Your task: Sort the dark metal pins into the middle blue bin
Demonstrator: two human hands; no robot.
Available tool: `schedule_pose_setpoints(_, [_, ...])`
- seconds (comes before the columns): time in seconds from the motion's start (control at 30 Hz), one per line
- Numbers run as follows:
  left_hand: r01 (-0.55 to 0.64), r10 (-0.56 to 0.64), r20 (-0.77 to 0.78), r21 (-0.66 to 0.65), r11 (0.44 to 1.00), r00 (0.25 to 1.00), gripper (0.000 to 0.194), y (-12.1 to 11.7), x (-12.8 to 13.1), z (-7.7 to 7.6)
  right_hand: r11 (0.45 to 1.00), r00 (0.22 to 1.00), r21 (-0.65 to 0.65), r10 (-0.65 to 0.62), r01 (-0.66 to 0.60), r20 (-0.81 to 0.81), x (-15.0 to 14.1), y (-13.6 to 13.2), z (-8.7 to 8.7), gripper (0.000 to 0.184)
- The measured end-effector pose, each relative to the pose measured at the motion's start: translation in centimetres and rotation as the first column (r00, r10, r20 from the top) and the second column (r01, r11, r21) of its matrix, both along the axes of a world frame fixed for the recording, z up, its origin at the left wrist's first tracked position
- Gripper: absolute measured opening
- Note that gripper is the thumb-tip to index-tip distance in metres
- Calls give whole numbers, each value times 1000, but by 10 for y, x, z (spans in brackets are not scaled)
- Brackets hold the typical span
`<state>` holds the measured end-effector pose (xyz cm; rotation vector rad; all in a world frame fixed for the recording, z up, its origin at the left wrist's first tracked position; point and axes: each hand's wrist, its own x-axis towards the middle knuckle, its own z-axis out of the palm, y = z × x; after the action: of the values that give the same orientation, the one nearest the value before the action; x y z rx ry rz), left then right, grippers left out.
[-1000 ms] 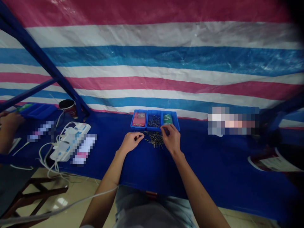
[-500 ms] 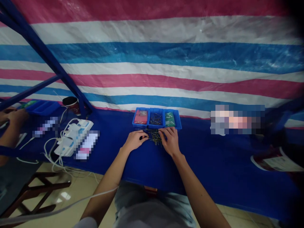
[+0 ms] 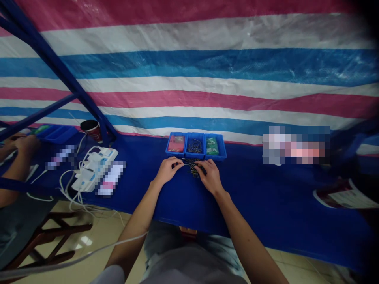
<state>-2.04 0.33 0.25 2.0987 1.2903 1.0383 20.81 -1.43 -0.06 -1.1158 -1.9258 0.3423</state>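
Observation:
A loose pile of thin dark pins (image 3: 192, 167) lies on the blue tablecloth (image 3: 242, 197) just in front of three small blue bins. My left hand (image 3: 168, 169) rests at the pile's left edge with fingers curled and pinched toward it. My right hand (image 3: 209, 175) sits at the pile's right edge, fingers bent down onto the pins. What either hand pinches is too small to make out. The left bin (image 3: 175, 143) holds something red, the middle bin (image 3: 194, 145) holds more pins, and the right bin (image 3: 212, 145) holds green parts.
White power strips with cables (image 3: 94, 167) lie to the left, beside a dark cup (image 3: 91, 129) and another blue tray (image 3: 57, 133). Another person's hand (image 3: 25, 144) works at the far left. A striped tarp (image 3: 189, 79) hangs behind. Papers (image 3: 346, 197) lie at right.
My right hand drew back from the right bin to the pile's right edge. My left hand stayed by the pile. The view shifted slightly.

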Motion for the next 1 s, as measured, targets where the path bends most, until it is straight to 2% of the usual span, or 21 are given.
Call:
schedule_pose_setpoints(0.27, [22, -23, 35, 42, 999, 999, 16, -5, 12, 5, 998, 998, 32, 57, -57, -22, -4, 1, -3, 17])
schedule_pose_setpoints(0.5, [39, -40, 47, 27, 999, 998, 18, -5, 15, 2, 998, 997, 18, 67, -66, -26, -4, 1, -5, 12])
schedule_pose_setpoints(0.77, [86, -85, -14, 24, 996, 996, 20, -6, 16, 3, 998, 997, 15, 55, -55, -50, -6, 1, -3, 11])
schedule_pose_setpoints(1.0, [99, -91, -65, 132, 986, 994, 20, -9, 17, 5, 998, 996, 25, 67, -66, -65, -7, -1, 0, 10])
